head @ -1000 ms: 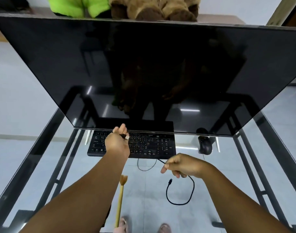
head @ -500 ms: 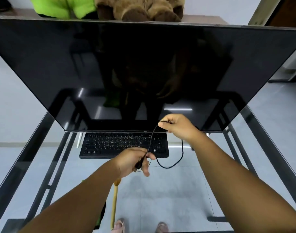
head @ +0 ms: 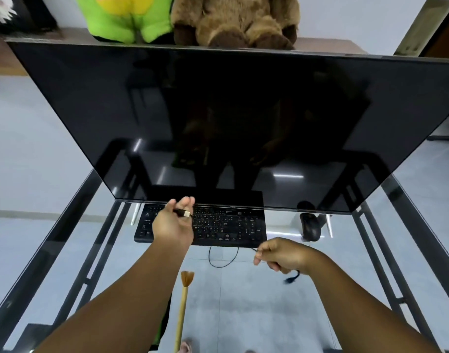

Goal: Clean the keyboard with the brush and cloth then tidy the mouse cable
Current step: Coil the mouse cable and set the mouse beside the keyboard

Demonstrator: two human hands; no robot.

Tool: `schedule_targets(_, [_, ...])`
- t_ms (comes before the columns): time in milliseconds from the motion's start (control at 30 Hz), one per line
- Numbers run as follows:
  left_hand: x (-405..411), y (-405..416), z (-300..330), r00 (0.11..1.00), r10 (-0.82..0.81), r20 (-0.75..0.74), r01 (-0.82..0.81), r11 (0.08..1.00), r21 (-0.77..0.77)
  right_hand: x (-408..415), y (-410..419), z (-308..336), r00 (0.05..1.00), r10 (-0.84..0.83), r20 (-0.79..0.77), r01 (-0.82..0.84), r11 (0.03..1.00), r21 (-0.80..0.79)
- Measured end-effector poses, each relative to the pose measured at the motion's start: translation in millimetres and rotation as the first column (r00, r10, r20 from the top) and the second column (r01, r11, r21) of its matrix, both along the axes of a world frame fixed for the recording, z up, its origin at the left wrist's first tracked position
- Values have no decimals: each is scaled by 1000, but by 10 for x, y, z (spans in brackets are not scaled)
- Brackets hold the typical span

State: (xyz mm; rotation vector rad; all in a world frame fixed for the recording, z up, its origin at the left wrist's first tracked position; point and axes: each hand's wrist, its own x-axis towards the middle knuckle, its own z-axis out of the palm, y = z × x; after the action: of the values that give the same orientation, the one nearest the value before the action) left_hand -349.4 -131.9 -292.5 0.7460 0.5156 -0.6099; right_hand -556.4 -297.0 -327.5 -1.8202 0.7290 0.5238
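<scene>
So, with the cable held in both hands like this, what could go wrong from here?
1. The left hand pinches the USB plug over the keyboard; it may scrape the keys.
2. The right hand grips the cable; pulling might drag the mouse.

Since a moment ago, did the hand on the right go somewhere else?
Yes. The right hand was up at the monitor's bottom edge; now it sits lower, below the keyboard's front right corner, gripping the cable.
</scene>
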Motion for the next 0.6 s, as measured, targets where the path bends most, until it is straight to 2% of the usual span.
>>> schedule_targets(67, [70,31,-68,996,-35,86,25,993,113,-23,-2,123,993,113,-42,-112,994,19])
schedule_targets(100, [81,45,-109,982,-97,160,58,970,236,-26,-14,188,987,159,-33,-157,987,39])
schedule_targets(200, [69,48,-200,860,-389,329,120,782,612,-22,-52,462,965,260,24,-261,964,58])
schedule_targets(233, [35,43,-212,795,-497,347,151,716,681,-10,-80,544,959,278,55,-281,958,62])
schedule_targets(300, [-14,11,-296,678,-679,281,251,573,780,15,-114,733,943,308,130,-318,945,69])
schedule_targets(400, [-157,-17,-397,528,-830,177,469,460,754,62,-133,988,923,299,243,-324,944,67])
schedule_targets(500, [-340,-8,-357,296,-947,121,602,284,746,140,-137,1140,924,151,351,-193,977,88])
schedule_targets(600, [-468,26,-325,116,-984,133,708,176,684,242,-174,1068,882,-16,471,-69,984,162])
